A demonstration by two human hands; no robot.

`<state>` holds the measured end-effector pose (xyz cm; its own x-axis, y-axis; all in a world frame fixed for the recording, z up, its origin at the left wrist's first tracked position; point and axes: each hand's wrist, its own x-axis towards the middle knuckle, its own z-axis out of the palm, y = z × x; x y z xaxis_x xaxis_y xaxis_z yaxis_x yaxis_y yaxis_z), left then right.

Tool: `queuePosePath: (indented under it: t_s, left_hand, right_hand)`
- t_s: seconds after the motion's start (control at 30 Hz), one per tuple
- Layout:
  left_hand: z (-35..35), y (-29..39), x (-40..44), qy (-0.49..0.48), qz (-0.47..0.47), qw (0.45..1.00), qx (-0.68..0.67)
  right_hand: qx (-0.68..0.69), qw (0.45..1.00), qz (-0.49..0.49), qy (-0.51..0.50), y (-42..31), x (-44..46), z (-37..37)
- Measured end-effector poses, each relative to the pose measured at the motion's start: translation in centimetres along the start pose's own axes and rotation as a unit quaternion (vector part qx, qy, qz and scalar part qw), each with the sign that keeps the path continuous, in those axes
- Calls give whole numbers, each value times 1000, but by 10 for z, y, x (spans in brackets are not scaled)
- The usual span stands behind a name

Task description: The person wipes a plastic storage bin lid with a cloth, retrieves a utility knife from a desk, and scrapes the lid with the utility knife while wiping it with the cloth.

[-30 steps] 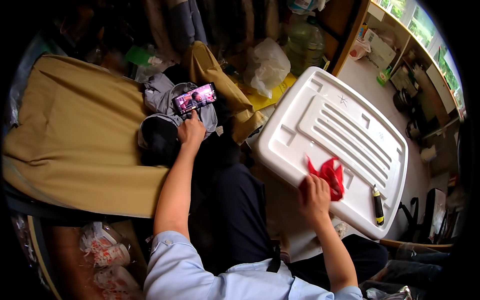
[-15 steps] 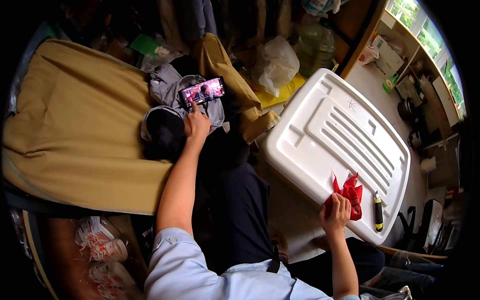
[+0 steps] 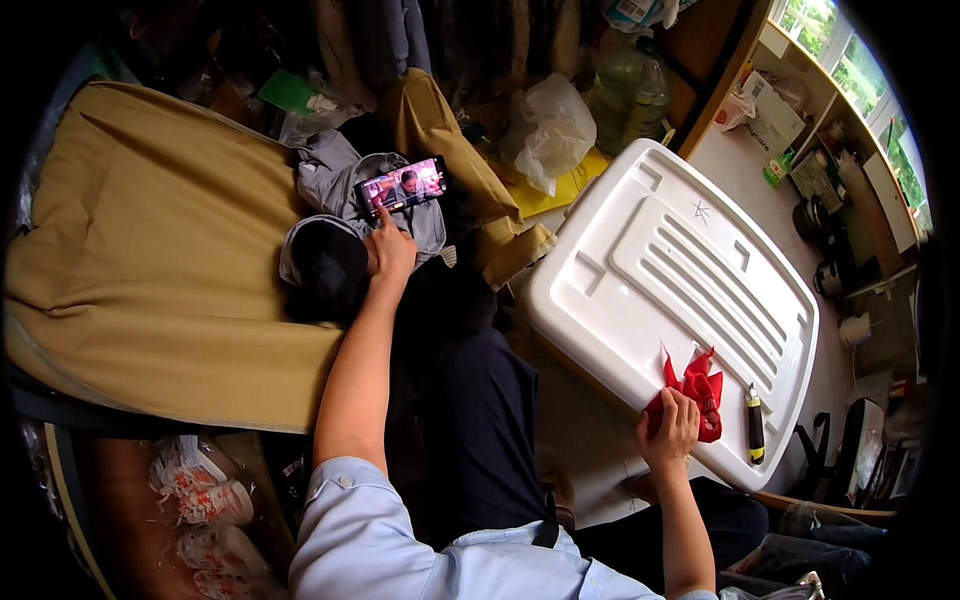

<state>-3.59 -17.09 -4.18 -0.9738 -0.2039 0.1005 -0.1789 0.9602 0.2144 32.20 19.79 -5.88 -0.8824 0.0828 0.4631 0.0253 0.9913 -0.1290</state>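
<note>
My left hand reaches over a grey and black cloth item, its index finger extended to the lower edge of a phone. The phone lies tilted on the grey fabric with its screen lit, showing a pinkish picture. My other left fingers are curled and hold nothing that I can see. At the near edge of the white plastic box lid, my right hand has its fingers bent over a bunched red cloth. Part of the cloth is hidden under that hand. A black and yellow utility knife lies to its right.
Tan fabric covers the surface at left. Shoes in clear plastic sit below it. Beyond the lid stand a white plastic bag and a large clear bottle. Shelves with small items run along the right.
The view has shifted very slightly. The phone's picture differs a little. Both hands keep their places, the left finger at the phone and the right hand on the red cloth.
</note>
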Motion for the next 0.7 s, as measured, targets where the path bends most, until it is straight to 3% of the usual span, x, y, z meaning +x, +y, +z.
queuePosePath:
  t_s: [0.13,0.43,0.7]
  left_hand:
    - [3,-1,1,3,-24,1000,-6]
    - [-19,9,-23,36,46,998,-28]
    - [-14,-6,-26,19,1,992,-128]
  right_hand:
    - [-3,1000,7,4,-1,-2,3]
    - [45,996,-49,-53,-68,78,42]
    - [17,999,-24,-42,-20,25,5]
